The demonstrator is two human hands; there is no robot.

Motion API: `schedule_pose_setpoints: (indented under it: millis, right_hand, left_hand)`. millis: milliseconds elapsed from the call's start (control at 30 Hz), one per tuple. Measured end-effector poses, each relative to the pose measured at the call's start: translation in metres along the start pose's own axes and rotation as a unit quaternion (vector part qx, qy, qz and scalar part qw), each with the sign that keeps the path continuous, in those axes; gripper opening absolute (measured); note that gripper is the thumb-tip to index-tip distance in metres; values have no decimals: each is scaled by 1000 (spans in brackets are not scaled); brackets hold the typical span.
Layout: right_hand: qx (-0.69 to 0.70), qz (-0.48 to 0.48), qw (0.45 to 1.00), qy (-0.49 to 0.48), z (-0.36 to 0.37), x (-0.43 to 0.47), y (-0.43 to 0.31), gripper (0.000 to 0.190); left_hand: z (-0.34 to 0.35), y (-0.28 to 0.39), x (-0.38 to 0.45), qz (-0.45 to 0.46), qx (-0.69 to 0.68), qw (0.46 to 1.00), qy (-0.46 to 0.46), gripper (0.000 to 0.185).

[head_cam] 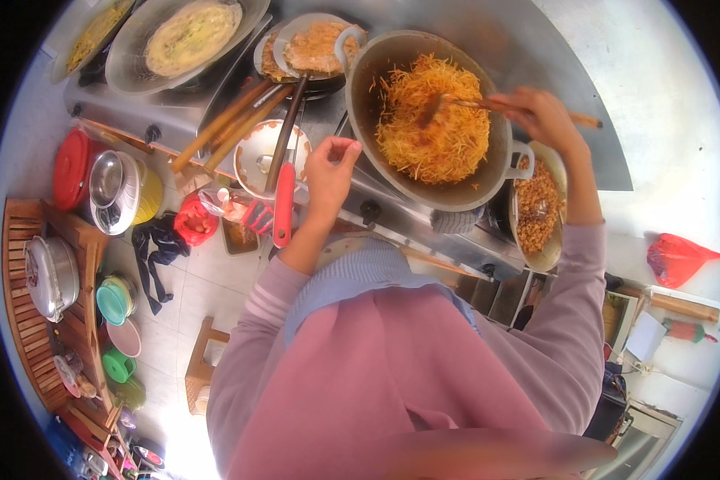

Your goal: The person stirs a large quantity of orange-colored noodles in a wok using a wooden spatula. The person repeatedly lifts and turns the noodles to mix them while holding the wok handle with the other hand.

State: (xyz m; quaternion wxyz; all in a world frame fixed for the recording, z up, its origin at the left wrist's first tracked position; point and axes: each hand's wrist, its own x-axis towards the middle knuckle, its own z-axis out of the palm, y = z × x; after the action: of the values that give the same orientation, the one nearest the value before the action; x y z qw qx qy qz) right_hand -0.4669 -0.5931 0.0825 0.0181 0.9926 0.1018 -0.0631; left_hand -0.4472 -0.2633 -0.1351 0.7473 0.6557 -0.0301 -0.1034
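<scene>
A large metal wok [366, 129] in front of me holds a heap of thin orange-yellow strips [450, 141], perhaps fried shredded potato. My right hand [537, 114] grips the wooden handle of a spatula [477, 104] from above the wok's right rim. The spatula's dark, blurred head rests among the strips, where a reddish coating shows. Close to the wok's left rim is my left hand [331, 171], its fingers curled and the thumb near the forefinger. Nothing shows in it. Whether it touches the rim is unclear.
Right of the wok stands a pan of brown diced food [537, 210]. Skimmers [319, 48] with long handles lie at left, beside a red-handled utensil [284, 204] and a chipped enamel dish [252, 150]. Farther left, another wok [126, 60] holds frying batter. A wooden bench [90, 240] carries a lidded pot [60, 276].
</scene>
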Motion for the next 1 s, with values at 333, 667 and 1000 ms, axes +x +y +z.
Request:
schedule_pose_setpoints:
  millis: [333, 667, 1000]
  right_hand:
    - [30, 105, 993, 47, -19, -82, -31, 34]
    - [-9, 119, 985, 121, 61, -14, -65, 29]
    - [29, 171, 983, 65, 45, -72, -91, 30]
  left_hand:
    - [-3, 3, 4, -34, -30, 999, 5, 21]
    - [-6, 4, 2, -48, -45, 998, -16, 22]
    - [8, -39, -25, -109, 134, 953, -250, 25]
